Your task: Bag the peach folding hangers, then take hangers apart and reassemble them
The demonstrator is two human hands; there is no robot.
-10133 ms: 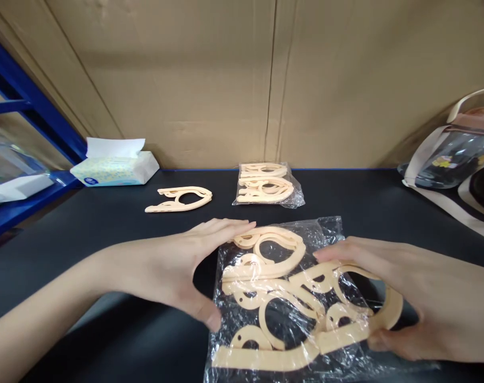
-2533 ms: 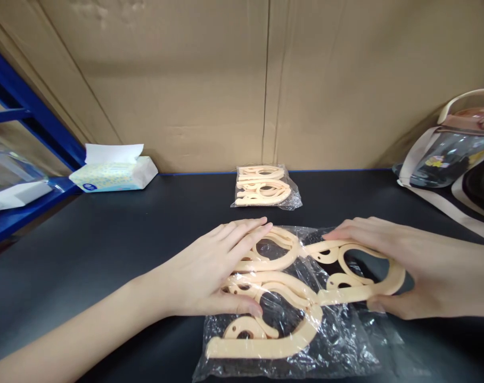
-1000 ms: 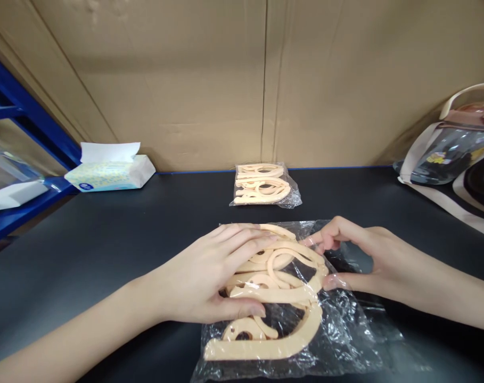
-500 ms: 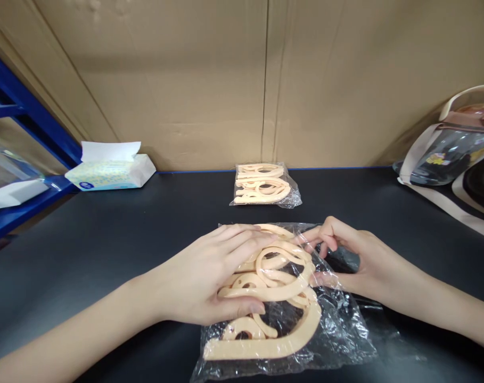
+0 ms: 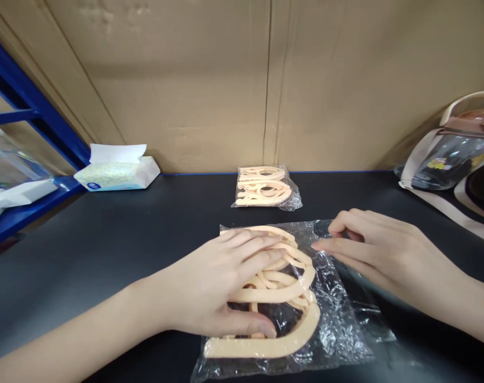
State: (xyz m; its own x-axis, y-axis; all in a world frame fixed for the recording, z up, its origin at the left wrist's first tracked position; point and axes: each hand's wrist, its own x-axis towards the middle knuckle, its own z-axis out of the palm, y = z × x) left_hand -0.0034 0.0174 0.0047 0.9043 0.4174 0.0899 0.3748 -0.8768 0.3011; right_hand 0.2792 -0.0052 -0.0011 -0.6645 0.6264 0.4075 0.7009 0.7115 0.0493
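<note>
In the head view, a clear plastic bag [image 5: 337, 319] lies on the black table, holding several flat, cream-coloured curved pieces [image 5: 261, 348] with loops and arches. My left hand [image 5: 218, 276] rests flat on top of the bag, fingers spread over the pieces and thumb toward the lower arch; it covers part of them. At the bag's right side, my right hand [image 5: 373, 247] has its fingers curled in a pinch, with the tips on the plastic film near the upper right edge. How much film lies between those fingers is partly hidden.
A second, smaller-looking bag of similar cream pieces [image 5: 263, 186] lies farther back. A tissue pack [image 5: 120, 173] stands at the back left beside a blue metal frame [image 5: 58, 133]. On the right is a clear bottle [image 5: 445, 154] with a strap. Cardboard [image 5: 210, 85] walls the back.
My right hand has drawn away from the pieces to the right, its fingers closing from a spread grasp into a pinch. My left hand has shifted slightly right, its thumb lower over the pieces.
</note>
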